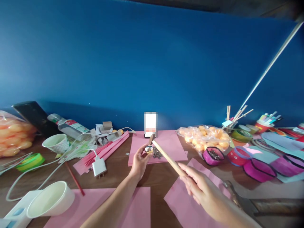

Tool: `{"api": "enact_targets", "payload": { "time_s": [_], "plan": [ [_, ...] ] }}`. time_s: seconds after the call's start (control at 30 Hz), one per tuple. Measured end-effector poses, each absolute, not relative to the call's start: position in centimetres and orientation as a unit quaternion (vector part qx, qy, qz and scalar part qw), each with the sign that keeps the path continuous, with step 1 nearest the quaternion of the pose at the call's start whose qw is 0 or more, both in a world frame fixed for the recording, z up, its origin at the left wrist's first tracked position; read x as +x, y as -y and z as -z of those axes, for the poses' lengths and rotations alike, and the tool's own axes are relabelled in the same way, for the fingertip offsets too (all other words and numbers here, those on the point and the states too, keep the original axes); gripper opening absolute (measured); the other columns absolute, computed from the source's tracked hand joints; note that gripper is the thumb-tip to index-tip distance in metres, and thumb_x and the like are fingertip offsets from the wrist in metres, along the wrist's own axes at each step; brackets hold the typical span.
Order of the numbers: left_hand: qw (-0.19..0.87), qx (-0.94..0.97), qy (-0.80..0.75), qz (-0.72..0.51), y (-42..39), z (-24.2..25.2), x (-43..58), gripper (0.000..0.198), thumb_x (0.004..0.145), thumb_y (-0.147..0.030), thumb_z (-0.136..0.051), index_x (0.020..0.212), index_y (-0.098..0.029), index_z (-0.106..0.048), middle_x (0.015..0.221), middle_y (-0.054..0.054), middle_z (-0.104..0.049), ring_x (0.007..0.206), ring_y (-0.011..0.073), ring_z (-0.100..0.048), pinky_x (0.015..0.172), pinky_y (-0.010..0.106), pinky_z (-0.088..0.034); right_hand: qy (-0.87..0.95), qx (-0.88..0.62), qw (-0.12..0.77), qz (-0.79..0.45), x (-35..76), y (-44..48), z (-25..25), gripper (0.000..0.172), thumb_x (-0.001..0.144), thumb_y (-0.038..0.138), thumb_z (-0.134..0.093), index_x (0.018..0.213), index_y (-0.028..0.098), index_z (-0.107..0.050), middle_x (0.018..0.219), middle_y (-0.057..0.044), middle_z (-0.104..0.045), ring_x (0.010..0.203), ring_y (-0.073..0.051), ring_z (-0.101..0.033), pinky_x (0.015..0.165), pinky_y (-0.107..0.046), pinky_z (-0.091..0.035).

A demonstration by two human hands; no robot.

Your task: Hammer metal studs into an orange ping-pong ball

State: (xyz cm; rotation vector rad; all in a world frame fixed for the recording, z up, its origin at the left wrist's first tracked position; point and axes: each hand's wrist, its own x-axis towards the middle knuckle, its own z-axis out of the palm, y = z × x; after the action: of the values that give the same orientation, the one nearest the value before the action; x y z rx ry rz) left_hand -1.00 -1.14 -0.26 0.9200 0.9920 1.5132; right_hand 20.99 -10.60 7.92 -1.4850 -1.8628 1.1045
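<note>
My left hand (139,161) pinches a small shiny silver rounded piece (148,148), whose exact kind I cannot make out. A brown pointed tip (151,139) stands up just above it. In my right hand (193,180) is a pale wooden stick (167,158), held aslant so its far end comes close to the silver piece; whether they touch is unclear. Behind both hands, a heap of small dark metallic bits (157,153) lies on a stack of pink paper (169,144). At that stack's back edge a phone (150,125) stands upright, its screen blurred.
On the right are bagged orange balls (201,136), a magenta container (213,155) of small bits, and a hammer-like tool (273,205). Paper cups (51,199), a white charger (99,167) with cable and a clear bottle (73,128) crowd the left. A blue wall (152,63) rises behind.
</note>
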Motion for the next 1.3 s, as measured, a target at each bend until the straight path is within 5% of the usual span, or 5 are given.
{"api": "enact_targets", "payload": {
  "time_s": [0.4, 1.13, 1.3],
  "plan": [
    [0.534, 0.372, -0.435, -0.623, 1.3, 0.0, -0.9, 0.059, 0.058, -0.023, -0.073, 0.114, -0.015, -0.055, 0.077, 0.002, -0.066, 0.07, 0.0132, -0.061, 0.067, 0.025, -0.048, 0.666, -0.561, 0.24, -0.429, 20.9, 11.2, -7.5, 0.044, 0.09, 0.046, -0.032, 0.128, 0.026, -0.041, 0.071, 0.001, -0.05, 0.055, -0.011, -0.047, 0.052, -0.023, -0.043],
    [0.541, 0.352, -0.431, -0.631, 1.4, -0.2, -1.1, 0.056, 0.057, -0.021, -0.074, 0.11, -0.016, -0.058, 0.088, 0.004, -0.066, 0.077, 0.0134, -0.061, 0.073, 0.025, -0.047, 0.617, -0.565, 0.274, -0.474, 21.2, 11.6, -6.6, 0.048, 0.088, 0.049, -0.034, 0.13, 0.026, -0.036, 0.068, 0.002, -0.049, 0.05, -0.01, -0.041, 0.048, -0.023, -0.04],
    [0.543, 0.352, -0.423, -0.634, 1.2, 0.1, -1.1, 0.047, 0.059, -0.026, -0.074, 0.102, -0.013, -0.061, 0.078, 0.003, -0.065, 0.064, 0.0097, -0.058, 0.062, 0.021, -0.045, 0.608, -0.554, 0.263, -0.505, 20.8, 11.5, -6.9, 0.046, 0.088, 0.048, -0.036, 0.128, 0.027, -0.039, 0.065, 0.004, -0.047, 0.049, -0.008, -0.039, 0.047, -0.022, -0.038]
  ]
}}
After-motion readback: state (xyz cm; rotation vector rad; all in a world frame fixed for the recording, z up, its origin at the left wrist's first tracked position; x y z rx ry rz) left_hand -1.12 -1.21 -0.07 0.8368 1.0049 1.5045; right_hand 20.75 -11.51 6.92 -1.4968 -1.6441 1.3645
